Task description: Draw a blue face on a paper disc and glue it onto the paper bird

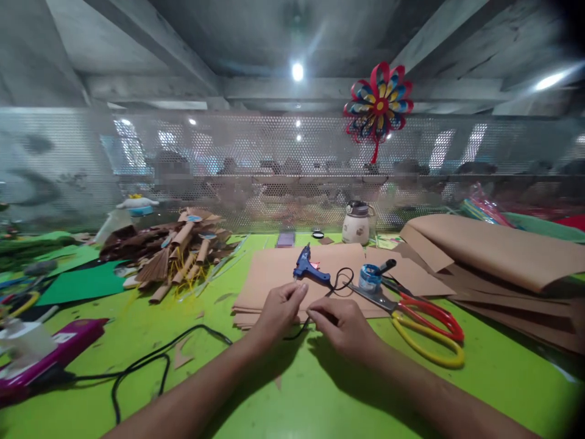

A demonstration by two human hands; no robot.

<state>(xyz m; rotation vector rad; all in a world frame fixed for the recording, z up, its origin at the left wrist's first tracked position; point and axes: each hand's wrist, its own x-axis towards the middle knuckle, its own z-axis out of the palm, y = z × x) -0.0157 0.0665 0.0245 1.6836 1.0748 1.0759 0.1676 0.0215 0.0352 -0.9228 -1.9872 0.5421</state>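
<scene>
Both my hands rest at the near edge of a stack of brown paper sheets [274, 274] on the green table [283, 390]. My left hand [278, 311] is curled, its fingertips pinched on the top sheet. My right hand [342, 323] is curled beside it, fingers closed on the sheet's edge where the black cord [340, 277] runs under. A blue glue gun [308, 268] lies on the stack just beyond my fingers. Red and yellow scissors [425, 326] lie to the right of my right hand, with a small blue-lidded pot [370, 277] behind them.
Rolled brown paper tubes and scraps [178, 256] are heaped at the back left beside green sheets [77, 283]. A pink tool [55, 353] and black cable [150, 360] lie near left. Large brown sheets [503, 256] fill the right. A white jar [356, 224] stands before the mesh screen; a paper flower [378, 103] hangs on it.
</scene>
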